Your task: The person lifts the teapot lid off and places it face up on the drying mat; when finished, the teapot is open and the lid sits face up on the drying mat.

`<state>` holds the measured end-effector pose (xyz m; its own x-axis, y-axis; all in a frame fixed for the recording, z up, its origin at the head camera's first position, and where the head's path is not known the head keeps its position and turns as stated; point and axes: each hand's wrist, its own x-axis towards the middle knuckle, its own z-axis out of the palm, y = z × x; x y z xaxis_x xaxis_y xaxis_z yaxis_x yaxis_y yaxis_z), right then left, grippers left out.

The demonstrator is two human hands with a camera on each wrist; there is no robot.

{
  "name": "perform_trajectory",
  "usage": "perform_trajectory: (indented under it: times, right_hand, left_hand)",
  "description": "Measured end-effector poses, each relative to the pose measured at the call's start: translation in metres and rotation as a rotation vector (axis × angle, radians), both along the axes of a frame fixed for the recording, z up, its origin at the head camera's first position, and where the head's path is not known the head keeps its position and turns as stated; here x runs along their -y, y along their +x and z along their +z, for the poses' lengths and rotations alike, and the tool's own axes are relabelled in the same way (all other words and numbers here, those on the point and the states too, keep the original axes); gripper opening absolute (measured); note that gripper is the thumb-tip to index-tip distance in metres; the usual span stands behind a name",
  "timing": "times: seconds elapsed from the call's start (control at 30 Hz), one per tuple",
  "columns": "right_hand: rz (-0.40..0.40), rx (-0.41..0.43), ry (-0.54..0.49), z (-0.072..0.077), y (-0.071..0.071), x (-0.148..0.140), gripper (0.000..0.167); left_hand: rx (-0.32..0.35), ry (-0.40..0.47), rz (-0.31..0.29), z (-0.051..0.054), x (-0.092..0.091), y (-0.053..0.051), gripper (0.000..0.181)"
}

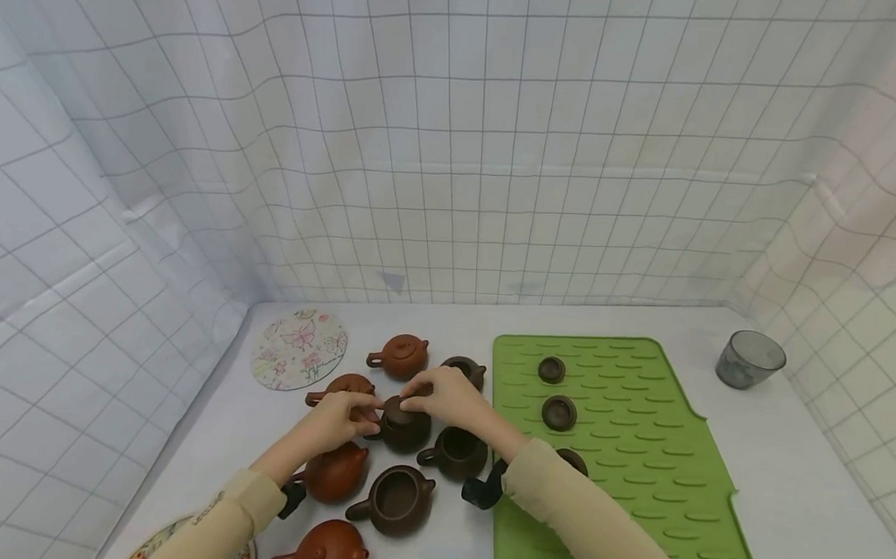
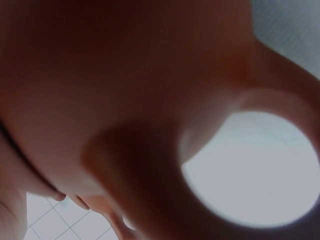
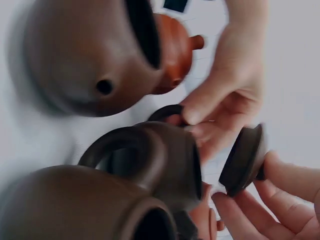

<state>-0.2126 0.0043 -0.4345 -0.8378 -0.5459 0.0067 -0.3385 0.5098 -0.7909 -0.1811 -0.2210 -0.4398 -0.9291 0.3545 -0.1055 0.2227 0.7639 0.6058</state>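
Note:
A dark brown teapot [image 1: 409,436] stands uncovered among the other pots, its opening showing in the right wrist view. My left hand [image 1: 340,419] pinches its handle [image 3: 167,111] between thumb and fingers. Just above the opening, my right hand [image 1: 449,396] holds a dark round lid [image 3: 243,159], tilted and apart from the rim, with fingertips and thumb around it. In the left wrist view, a blurred reddish-brown teapot [image 2: 125,75] fills most of the picture and hides much of the left hand's work.
Lidded reddish teapots [image 1: 403,356] stand around the hands, with open dark pots [image 1: 397,499] beside them. Several dark lids [image 1: 559,412] lie on a green mat [image 1: 635,471]. A grey glass [image 1: 749,359] is at the far right; a floral round mat [image 1: 300,350] lies back left.

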Motion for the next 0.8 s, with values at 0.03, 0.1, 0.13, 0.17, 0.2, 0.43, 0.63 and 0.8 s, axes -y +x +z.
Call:
perform_trajectory:
  times: [0.03, 0.1, 0.13, 0.17, 0.2, 0.43, 0.63, 0.8]
  right_hand:
    - [0.003, 0.05, -0.038, 0.001, 0.0, -0.004, 0.016]
    - [-0.002, 0.142, -0.097, 0.003, 0.0, -0.014, 0.02]
    - [-0.002, 0.2, -0.133, 0.003, 0.001, -0.02, 0.022]
    - [-0.002, 0.27, -0.184, 0.003, 0.001, -0.026, 0.024]
    - [-0.001, 0.336, -0.238, 0.001, 0.001, -0.032, 0.026]
    - [-0.012, 0.636, -0.52, -0.007, 0.007, -0.083, 0.035]
    - [-0.025, 0.729, -0.728, -0.013, 0.014, -0.13, 0.034]
    - [-0.086, 0.735, -0.802, -0.02, 0.013, -0.173, 0.027]
  left_hand:
    - [0.0, 0.001, 0.007, -0.001, 0.0, 0.0, 0.035]
    - [0.0, 0.004, 0.017, -0.001, 0.0, 0.0, 0.035]
    - [-0.003, 0.002, 0.017, -0.002, 0.0, 0.0, 0.035]
    - [-0.003, 0.004, 0.019, -0.002, 0.0, 0.0, 0.035]
    - [-0.005, 0.004, 0.016, -0.003, 0.001, 0.0, 0.035]
    - [-0.004, 0.015, 0.015, -0.003, -0.001, 0.0, 0.036]
    - [-0.002, 0.016, 0.017, -0.002, -0.002, 0.002, 0.035]
    - [0.012, 0.018, 0.024, 0.0, -0.002, 0.003, 0.036]
